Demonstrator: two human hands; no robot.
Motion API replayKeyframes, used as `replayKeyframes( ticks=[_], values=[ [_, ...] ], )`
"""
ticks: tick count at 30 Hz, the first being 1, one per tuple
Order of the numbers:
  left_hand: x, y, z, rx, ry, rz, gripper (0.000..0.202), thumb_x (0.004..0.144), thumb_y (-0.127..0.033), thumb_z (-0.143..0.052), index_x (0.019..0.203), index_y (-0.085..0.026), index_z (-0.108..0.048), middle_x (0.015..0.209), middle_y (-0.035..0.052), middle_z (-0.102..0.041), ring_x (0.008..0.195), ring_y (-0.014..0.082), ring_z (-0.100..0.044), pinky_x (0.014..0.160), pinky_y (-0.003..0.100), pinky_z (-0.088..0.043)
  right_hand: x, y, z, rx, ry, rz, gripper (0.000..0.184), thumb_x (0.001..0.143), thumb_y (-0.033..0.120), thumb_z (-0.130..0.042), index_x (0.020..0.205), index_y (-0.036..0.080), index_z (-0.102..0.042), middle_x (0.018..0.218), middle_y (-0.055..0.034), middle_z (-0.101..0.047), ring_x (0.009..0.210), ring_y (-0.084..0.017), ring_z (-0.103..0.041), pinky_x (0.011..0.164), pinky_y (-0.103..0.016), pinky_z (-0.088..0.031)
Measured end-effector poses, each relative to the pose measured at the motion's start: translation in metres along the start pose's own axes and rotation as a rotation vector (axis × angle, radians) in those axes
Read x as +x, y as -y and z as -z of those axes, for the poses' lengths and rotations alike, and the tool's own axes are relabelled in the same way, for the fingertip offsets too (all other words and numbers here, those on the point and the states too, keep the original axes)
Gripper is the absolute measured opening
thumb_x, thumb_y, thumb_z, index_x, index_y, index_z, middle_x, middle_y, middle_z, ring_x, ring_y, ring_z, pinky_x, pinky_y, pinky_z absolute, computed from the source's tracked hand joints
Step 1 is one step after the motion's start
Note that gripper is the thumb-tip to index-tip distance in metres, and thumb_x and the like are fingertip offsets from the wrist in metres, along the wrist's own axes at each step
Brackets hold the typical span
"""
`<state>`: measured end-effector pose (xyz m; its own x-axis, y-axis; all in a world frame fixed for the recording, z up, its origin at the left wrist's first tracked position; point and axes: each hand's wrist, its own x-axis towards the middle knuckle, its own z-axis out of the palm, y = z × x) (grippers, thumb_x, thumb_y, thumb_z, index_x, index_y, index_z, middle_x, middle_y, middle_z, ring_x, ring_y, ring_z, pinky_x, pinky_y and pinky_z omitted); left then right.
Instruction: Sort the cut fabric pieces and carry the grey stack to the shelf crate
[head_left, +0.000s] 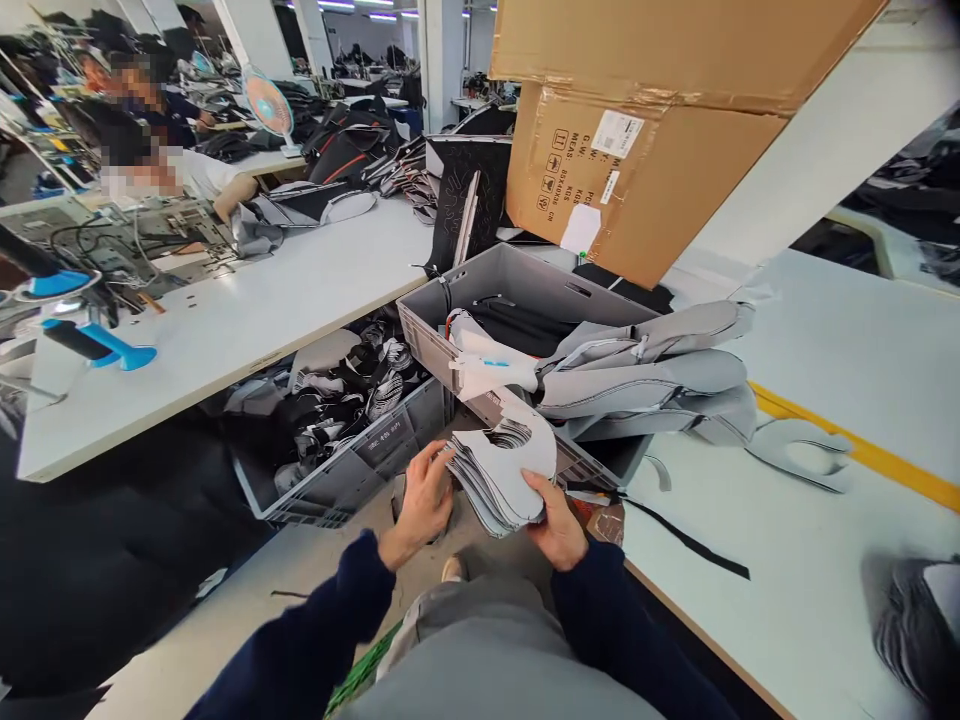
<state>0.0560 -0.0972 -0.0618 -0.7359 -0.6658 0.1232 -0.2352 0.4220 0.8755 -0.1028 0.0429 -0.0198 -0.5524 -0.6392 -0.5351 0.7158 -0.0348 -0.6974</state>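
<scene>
I hold a stack of grey cut fabric pieces (504,468), each with a curved cut-out, over my lap. My left hand (422,503) grips the stack's left edge with fingers curled on it. My right hand (556,522) supports the stack from below and the right, thumb on top. Just beyond the stack stands a grey plastic crate (435,315) with dark and white pieces inside. More grey sewn parts (660,385) are piled over its right rim.
A second grey crate (352,470) full of black and white pieces sits lower left. White worktables (247,310) lie left and right (825,560), the right one with a yellow stripe. A large cardboard box (637,170) stands behind. Other people work at the far left.
</scene>
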Motion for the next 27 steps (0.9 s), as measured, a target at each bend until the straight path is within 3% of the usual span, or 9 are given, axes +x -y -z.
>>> replayKeyframes(
  ticks=[2, 4, 6, 8, 11, 14, 16, 21, 27],
  values=[
    [-0.018, 0.004, -0.013, -0.439, 0.003, 0.339, 0.046, 0.086, -0.046, -0.048, 0.122, -0.019, -0.053, 0.123, 0.0153, -0.055, 0.120, 0.0283, -0.050, 0.101, 0.049, -0.038, -0.002, 0.002, -0.004, -0.013, -0.062, 0.037, 0.051, 0.069, 0.033, -0.073, 0.117, 0.023, -0.059, 0.111, -0.0055, -0.070, 0.099, -0.029, -0.065, 0.080, -0.044, -0.057],
    [-0.025, 0.003, -0.025, -0.921, 0.196, 0.612, 0.066, 0.084, -0.069, -0.035, 0.118, -0.016, -0.054, 0.116, 0.0172, -0.060, 0.110, 0.0282, -0.058, 0.095, 0.047, -0.044, -0.004, 0.001, -0.008, -0.080, -0.126, 0.050, 0.049, 0.067, 0.033, -0.075, 0.112, 0.025, -0.060, 0.109, -0.0066, -0.070, 0.099, -0.030, -0.065, 0.081, -0.046, -0.056],
    [-0.017, -0.003, -0.034, -1.268, 0.305, 0.719, 0.084, 0.078, -0.082, -0.026, 0.117, -0.014, -0.056, 0.115, 0.0187, -0.062, 0.110, 0.0305, -0.059, 0.094, 0.048, -0.045, -0.008, -0.004, -0.010, -0.165, -0.147, 0.041, 0.044, 0.065, 0.034, -0.077, 0.104, 0.025, -0.062, 0.106, -0.0080, -0.071, 0.098, -0.031, -0.065, 0.082, -0.047, -0.055],
    [0.000, -0.010, -0.040, -1.432, 0.183, 0.725, 0.085, 0.075, -0.084, -0.031, 0.118, -0.015, -0.058, 0.115, 0.0169, -0.064, 0.110, 0.0325, -0.059, 0.094, 0.048, -0.046, -0.014, -0.010, -0.008, -0.256, -0.099, 0.023, 0.044, 0.062, 0.033, -0.079, 0.101, 0.022, -0.064, 0.103, -0.0087, -0.071, 0.098, -0.032, -0.064, 0.084, -0.048, -0.053],
    [0.025, -0.017, -0.044, -1.461, -0.110, 0.726, 0.071, 0.075, -0.074, -0.050, 0.117, -0.018, -0.060, 0.118, 0.0113, -0.066, 0.111, 0.0322, -0.059, 0.094, 0.046, -0.047, -0.020, -0.013, -0.002, -0.354, -0.049, 0.014, 0.050, 0.056, 0.030, -0.083, 0.102, 0.019, -0.066, 0.103, -0.0084, -0.072, 0.103, -0.033, -0.062, 0.088, -0.047, -0.051],
    [0.036, -0.023, -0.047, -1.425, -0.216, 0.665, 0.063, 0.069, -0.062, -0.065, 0.116, -0.018, -0.062, 0.119, 0.0081, -0.066, 0.116, 0.0304, -0.057, 0.095, 0.040, -0.048, -0.021, -0.009, -0.003, -0.288, -0.105, 0.053, 0.054, 0.059, 0.037, -0.081, 0.108, 0.020, -0.064, 0.112, -0.0081, -0.069, 0.110, -0.032, -0.059, 0.093, -0.046, -0.048],
    [0.039, -0.030, -0.049, -1.414, -0.224, 0.618, 0.065, 0.068, -0.062, -0.065, 0.116, -0.018, -0.062, 0.118, 0.0078, -0.067, 0.117, 0.0300, -0.056, 0.095, 0.039, -0.048, -0.019, -0.006, -0.009, -0.207, -0.129, 0.134, 0.055, 0.066, 0.043, -0.077, 0.115, 0.022, -0.061, 0.118, -0.0073, -0.067, 0.114, -0.031, -0.057, 0.097, -0.045, -0.046],
    [0.045, -0.053, -0.054, -1.365, -0.231, 0.573, 0.075, 0.077, -0.077, -0.039, 0.123, -0.021, -0.058, 0.118, 0.0071, -0.067, 0.116, 0.0294, -0.058, 0.093, 0.040, -0.050, -0.016, -0.012, -0.019, -0.195, -0.099, 0.245, 0.055, 0.076, 0.044, -0.069, 0.126, 0.026, -0.055, 0.125, -0.0043, -0.063, 0.116, -0.028, -0.057, 0.100, -0.044, -0.045],
    [0.046, -0.070, -0.070, -1.385, -0.134, 0.659, 0.085, 0.075, -0.082, -0.034, 0.131, -0.021, -0.052, 0.115, 0.0078, -0.068, 0.108, 0.0303, -0.062, 0.091, 0.044, -0.052, -0.023, 0.005, 0.015, -0.189, -0.022, 0.322, 0.062, 0.071, 0.040, -0.075, 0.127, 0.024, -0.054, 0.126, -0.0066, -0.063, 0.117, -0.030, -0.056, 0.098, -0.046, -0.047]
  ],
)
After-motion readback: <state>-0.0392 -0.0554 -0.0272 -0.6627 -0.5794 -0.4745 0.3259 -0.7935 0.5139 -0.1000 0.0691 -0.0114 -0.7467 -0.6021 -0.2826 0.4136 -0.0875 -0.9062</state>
